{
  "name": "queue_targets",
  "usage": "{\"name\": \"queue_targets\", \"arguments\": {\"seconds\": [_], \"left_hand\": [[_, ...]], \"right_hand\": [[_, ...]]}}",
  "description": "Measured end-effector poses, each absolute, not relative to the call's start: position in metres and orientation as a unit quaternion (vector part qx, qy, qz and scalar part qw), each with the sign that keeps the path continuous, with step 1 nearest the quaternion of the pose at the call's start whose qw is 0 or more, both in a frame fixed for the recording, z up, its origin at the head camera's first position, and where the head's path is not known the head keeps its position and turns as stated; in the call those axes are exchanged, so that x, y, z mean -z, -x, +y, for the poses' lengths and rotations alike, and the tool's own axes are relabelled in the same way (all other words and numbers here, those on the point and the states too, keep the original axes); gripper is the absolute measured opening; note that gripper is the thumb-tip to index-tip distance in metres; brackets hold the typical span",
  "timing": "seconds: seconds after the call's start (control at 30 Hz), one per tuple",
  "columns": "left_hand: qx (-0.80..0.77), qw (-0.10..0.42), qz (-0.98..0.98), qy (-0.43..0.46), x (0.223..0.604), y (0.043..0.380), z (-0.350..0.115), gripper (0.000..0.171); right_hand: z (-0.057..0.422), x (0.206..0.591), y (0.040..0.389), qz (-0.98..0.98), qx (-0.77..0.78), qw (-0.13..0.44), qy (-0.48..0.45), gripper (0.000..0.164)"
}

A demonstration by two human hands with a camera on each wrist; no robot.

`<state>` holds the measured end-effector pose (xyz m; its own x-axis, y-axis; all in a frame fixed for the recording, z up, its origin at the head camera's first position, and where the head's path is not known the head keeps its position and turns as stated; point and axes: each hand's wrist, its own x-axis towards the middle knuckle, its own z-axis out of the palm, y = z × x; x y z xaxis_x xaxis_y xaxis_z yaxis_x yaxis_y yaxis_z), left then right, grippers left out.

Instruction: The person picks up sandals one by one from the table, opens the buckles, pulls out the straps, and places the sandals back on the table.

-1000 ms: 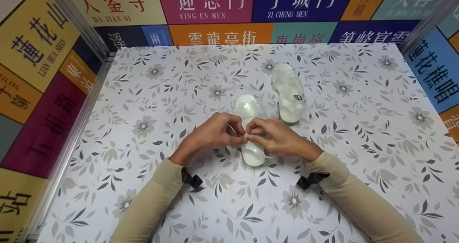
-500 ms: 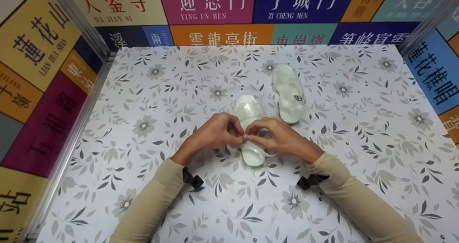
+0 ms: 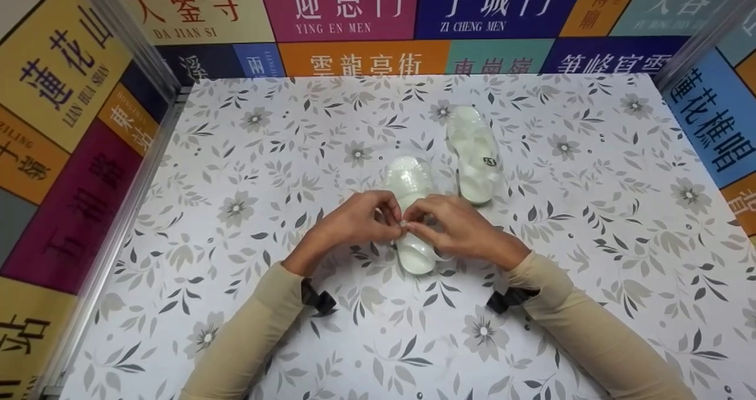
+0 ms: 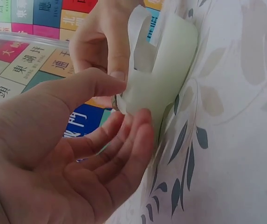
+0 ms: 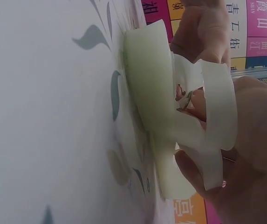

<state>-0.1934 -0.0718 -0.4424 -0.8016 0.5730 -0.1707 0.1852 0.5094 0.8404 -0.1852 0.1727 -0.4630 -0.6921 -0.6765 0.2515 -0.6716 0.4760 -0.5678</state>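
A pale green-white sandal [image 3: 417, 259] lies in the middle of the table, its toe end away from me. Over its middle, the left hand [image 3: 354, 218] pinches the sandal's strap [image 4: 139, 88] between thumb and fingertips. Meeting it from the other side, the right hand [image 3: 463, 227] pinches the same strap area, thumb and forefinger together. Between the fingertips shows a small whitish bit, mostly hidden. In the right wrist view a loose band [image 5: 219, 105] of the sandal loops out beside the right hand. Another band stands up in the left wrist view.
The matching sandal [image 3: 472, 152], with a small dark mark on its strap, lies behind and to the right. A white cloth [image 3: 236, 152] with grey leaves and flowers covers the table. Coloured panels with Chinese lettering [image 3: 354, 10] wall in the back and sides.
Both hands stay at the sandal's strap with only small finger shifts. The left hand has lowered slightly towards me. Neither sandal has moved.
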Motion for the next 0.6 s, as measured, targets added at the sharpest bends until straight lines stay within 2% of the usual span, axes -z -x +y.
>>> {"name": "queue_targets", "arguments": {"seconds": [0.23,0.47,0.6], "left_hand": [[-0.435,0.227,0.844,-0.218,0.4398,0.1896,-0.0685,0.019],[-0.482,0.267,0.807,-0.214,0.4446,0.1889,-0.0709,0.021],[-0.496,0.266,0.798,-0.215,0.4467,0.1915,-0.0724,0.02]], "right_hand": [[0.1735,0.4645,0.1858,0.863,0.317,0.007,0.393,0.014],[0.177,0.4666,0.1916,0.839,0.369,0.082,0.391,0.012],[0.1795,0.4676,0.1929,0.823,0.411,0.124,0.372,0.013]]}}
